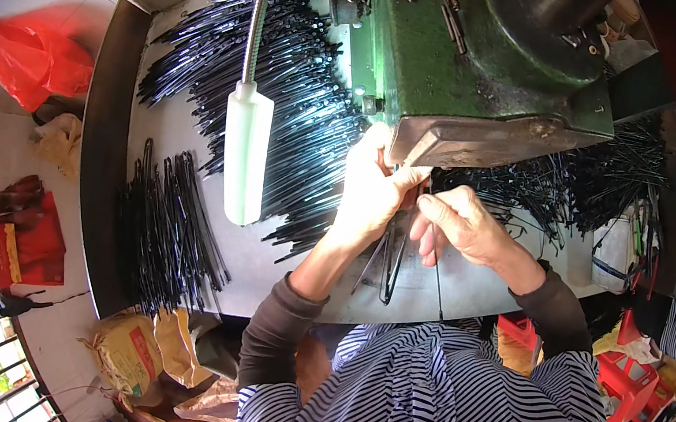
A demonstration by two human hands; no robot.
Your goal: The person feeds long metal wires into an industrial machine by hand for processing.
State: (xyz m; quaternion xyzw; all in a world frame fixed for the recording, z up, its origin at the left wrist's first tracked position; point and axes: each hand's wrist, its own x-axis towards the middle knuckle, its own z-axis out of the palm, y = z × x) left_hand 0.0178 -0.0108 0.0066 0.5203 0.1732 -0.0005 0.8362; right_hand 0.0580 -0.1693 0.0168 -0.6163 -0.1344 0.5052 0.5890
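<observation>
My left hand (367,187) is raised against the underside of the green machine head (484,84). Its thumb and fingers are pinched together, and strong light and the machine hide what is between them. Just to the right, my right hand (468,222) has curled fingers, with a thin black rod (438,286) running down from them toward my body. Below my hands, a few dark looped rods (391,265) lie on the metal tabletop (323,298). A large heap of shiny black rods (284,104) spreads left of my left hand.
A white lamp (244,155) on a flexible metal neck hangs left of my hands. A smaller rod bundle (174,228) lies by the raised left edge (109,164). More black rods (539,182) are piled at right. Small metal pieces (451,15) rest on the machine.
</observation>
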